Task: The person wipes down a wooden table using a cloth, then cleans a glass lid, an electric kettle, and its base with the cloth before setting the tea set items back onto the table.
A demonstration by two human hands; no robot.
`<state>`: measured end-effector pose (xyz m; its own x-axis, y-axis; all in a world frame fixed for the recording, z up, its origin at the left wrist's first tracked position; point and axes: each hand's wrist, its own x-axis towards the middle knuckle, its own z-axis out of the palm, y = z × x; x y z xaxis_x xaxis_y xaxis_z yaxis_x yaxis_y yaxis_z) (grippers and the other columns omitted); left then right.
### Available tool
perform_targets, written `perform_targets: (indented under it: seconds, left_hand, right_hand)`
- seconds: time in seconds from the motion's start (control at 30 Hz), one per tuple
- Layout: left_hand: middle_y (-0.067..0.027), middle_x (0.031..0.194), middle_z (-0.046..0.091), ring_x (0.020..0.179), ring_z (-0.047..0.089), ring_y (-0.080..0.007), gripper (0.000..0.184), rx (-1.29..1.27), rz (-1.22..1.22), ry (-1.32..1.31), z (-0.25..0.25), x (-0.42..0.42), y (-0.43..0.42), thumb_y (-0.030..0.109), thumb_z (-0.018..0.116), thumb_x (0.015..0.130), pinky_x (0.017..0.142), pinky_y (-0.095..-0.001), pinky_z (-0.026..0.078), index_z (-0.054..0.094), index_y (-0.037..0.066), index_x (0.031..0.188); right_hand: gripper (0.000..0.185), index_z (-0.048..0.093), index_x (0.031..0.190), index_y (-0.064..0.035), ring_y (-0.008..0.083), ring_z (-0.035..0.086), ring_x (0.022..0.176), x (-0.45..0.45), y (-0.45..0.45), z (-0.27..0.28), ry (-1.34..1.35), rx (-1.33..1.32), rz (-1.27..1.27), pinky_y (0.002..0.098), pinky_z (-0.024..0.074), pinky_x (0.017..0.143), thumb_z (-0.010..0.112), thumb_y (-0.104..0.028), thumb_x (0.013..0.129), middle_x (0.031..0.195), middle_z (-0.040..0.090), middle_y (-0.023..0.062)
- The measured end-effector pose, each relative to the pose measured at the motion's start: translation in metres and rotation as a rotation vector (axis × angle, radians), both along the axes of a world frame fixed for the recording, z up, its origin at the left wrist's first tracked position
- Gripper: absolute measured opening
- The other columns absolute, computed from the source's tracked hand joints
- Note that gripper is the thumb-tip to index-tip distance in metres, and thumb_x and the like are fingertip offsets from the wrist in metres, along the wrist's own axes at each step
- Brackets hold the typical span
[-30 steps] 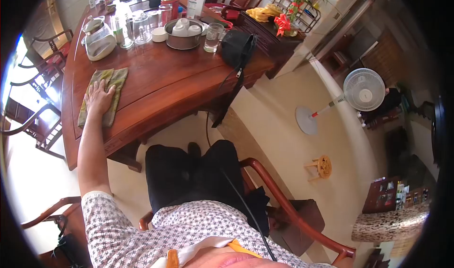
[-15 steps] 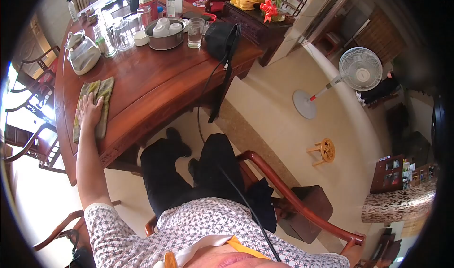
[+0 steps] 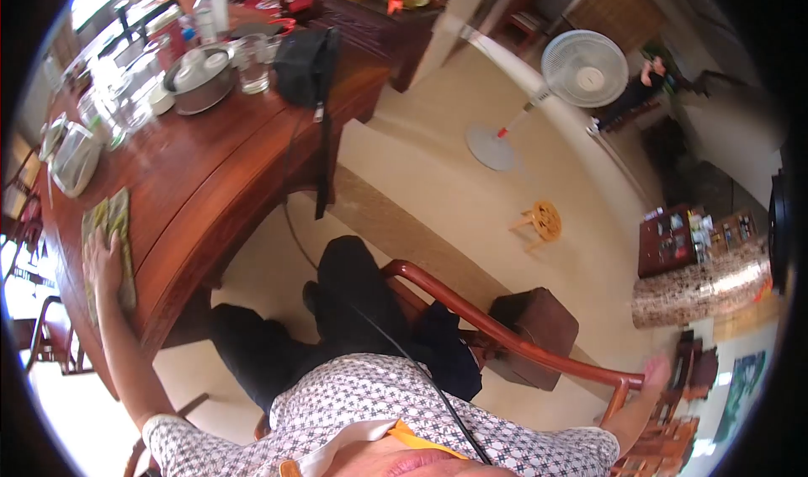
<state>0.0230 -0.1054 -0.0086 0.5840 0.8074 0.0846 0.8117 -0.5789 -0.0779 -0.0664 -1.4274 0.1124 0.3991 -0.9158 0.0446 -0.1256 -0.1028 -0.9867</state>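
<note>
My left hand (image 3: 103, 262) lies flat on a folded green-brown cloth (image 3: 122, 216), fingers stretched out. The cloth rests on the dark red wooden table (image 3: 194, 174) near its left end. Beyond the cloth stands a glass pitcher (image 3: 76, 161) with a light lid. My right hand (image 3: 656, 371) is out at the far right, by the end of the curved wooden armrest (image 3: 505, 342). It is small and smeared there, so its fingers cannot be made out.
On the table are a round pan with white cups (image 3: 200, 90), a drinking glass (image 3: 252, 65) and a black bag (image 3: 305, 66) with a hanging strap. A standing fan (image 3: 585, 69), a small wooden stool (image 3: 539, 223) and a brown box (image 3: 534, 338) stand on the floor. Another person (image 3: 635, 94) sits behind the fan.
The view has turned, so table, fan and stool sit further left in the picture. My left hand stays flat on the cloth. My right hand now shows more clearly beside the armrest's end.
</note>
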Motion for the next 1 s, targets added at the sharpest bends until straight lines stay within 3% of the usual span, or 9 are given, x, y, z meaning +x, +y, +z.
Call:
perform_targets:
  seconds: [0.03, 0.23, 0.43, 0.5, 0.7, 0.83, 0.93, 0.97, 1.0]
  left_hand:
    - [-0.0141, 0.163, 0.031, 0.151, 0.027, -0.0333, 0.072, 0.015, -0.005, 0.018, 0.0, 0.001, 0.002, 0.061, 0.036, 0.1, 0.122, -0.0497, 0.018, 0.035, 0.017, 0.158]
    - [-0.0178, 0.163, 0.031, 0.15, 0.027, -0.0349, 0.071, 0.044, -0.044, 0.058, -0.012, 0.0, 0.02, 0.059, 0.035, 0.101, 0.123, -0.0471, 0.018, 0.033, 0.016, 0.158]
    - [-0.0179, 0.163, 0.031, 0.15, 0.026, -0.0363, 0.069, 0.054, -0.095, 0.085, -0.018, -0.012, 0.019, 0.057, 0.035, 0.103, 0.123, -0.0484, 0.018, 0.034, 0.015, 0.158]
    - [-0.0179, 0.163, 0.03, 0.151, 0.026, -0.0364, 0.068, 0.092, -0.193, -0.002, -0.049, -0.036, 0.041, 0.055, 0.036, 0.103, 0.123, -0.0492, 0.017, 0.034, 0.014, 0.158]
    - [-0.0188, 0.162, 0.031, 0.151, 0.024, -0.0359, 0.065, -0.014, -0.136, -0.014, 0.005, -0.08, -0.072, 0.046, 0.047, 0.101, 0.124, -0.0472, 0.016, 0.037, 0.013, 0.156]
    - [-0.0185, 0.162, 0.031, 0.151, 0.024, -0.034, 0.065, -0.022, -0.126, -0.05, 0.011, -0.088, -0.095, 0.041, 0.05, 0.1, 0.124, -0.0446, 0.015, 0.038, 0.009, 0.155]
    - [-0.0188, 0.162, 0.031, 0.151, 0.023, -0.0349, 0.066, -0.055, -0.073, -0.068, 0.023, -0.076, -0.109, 0.04, 0.051, 0.099, 0.124, -0.0448, 0.014, 0.038, 0.008, 0.155]
    - [-0.0189, 0.162, 0.031, 0.151, 0.023, -0.0352, 0.067, -0.06, -0.07, -0.074, 0.025, -0.075, -0.11, 0.04, 0.052, 0.098, 0.124, -0.0449, 0.014, 0.038, 0.007, 0.155]
    - [-0.019, 0.162, 0.031, 0.151, 0.023, -0.0356, 0.067, -0.052, -0.068, -0.066, 0.025, -0.076, -0.107, 0.04, 0.052, 0.098, 0.124, -0.045, 0.014, 0.037, 0.008, 0.155]
  right_hand:
    - [0.035, 0.067, 0.12, -0.0113, 0.014, 0.056, 0.074, 0.018, 0.052, 0.026, 0.091, -0.091, -0.174, 0.0274, 0.0459, 0.061, 0.066, -0.037, 0.096, 0.092, 0.062, 0.0012]
    - [0.037, 0.062, 0.132, -0.0046, 0.0135, 0.062, 0.08, 0.092, 0.069, 0.078, -0.052, -0.527, -0.072, 0.027, 0.0532, 0.069, 0.064, -0.022, 0.099, 0.102, 0.069, 0.0051]
    - [0.034, 0.066, 0.124, -0.0047, 0.0181, 0.069, 0.083, 0.266, 0.324, 0.042, 0.411, -1.111, 0.494, 0.0324, 0.0551, 0.078, 0.068, -0.023, 0.095, 0.094, 0.074, 0.0121]
    - [0.041, 0.064, 0.129, -0.0058, 0.0184, 0.068, 0.083, 0.305, 0.395, -0.013, 0.551, -0.989, 0.821, 0.033, 0.0559, 0.076, 0.071, -0.022, 0.092, 0.098, 0.073, 0.0131]
    - [0.07, 0.05, 0.144, -0.0039, 0.0366, 0.064, 0.117, 0.285, 0.537, -0.139, 0.828, -0.906, 1.584, 0.0443, 0.0504, 0.1, 0.072, -0.039, 0.088, 0.127, 0.065, 0.0239]
    - [0.064, 0.052, 0.142, -0.0005, 0.0405, 0.062, 0.12, 0.255, 0.528, -0.182, 0.926, -0.823, 1.746, 0.0443, 0.0492, 0.101, 0.062, -0.043, 0.095, 0.127, 0.065, 0.0254]
    - [0.048, 0.065, 0.12, 0.0016, 0.0397, 0.066, 0.11, 0.238, 0.507, -0.218, 0.987, -0.472, 1.789, 0.0447, 0.0511, 0.093, 0.044, -0.039, 0.104, 0.11, 0.068, 0.0268]
    - [0.044, 0.067, 0.11, 0.0014, 0.0397, 0.067, 0.107, 0.239, 0.524, -0.2, 1.014, -0.424, 1.782, 0.0453, 0.0517, 0.09, 0.046, -0.036, 0.104, 0.103, 0.069, 0.0259]
    - [0.04, 0.063, 0.118, -0.0015, 0.0415, 0.066, 0.105, 0.234, 0.533, -0.2, 0.812, -0.484, 1.751, 0.0464, 0.0521, 0.089, 0.057, -0.036, 0.098, 0.104, 0.069, 0.0242]
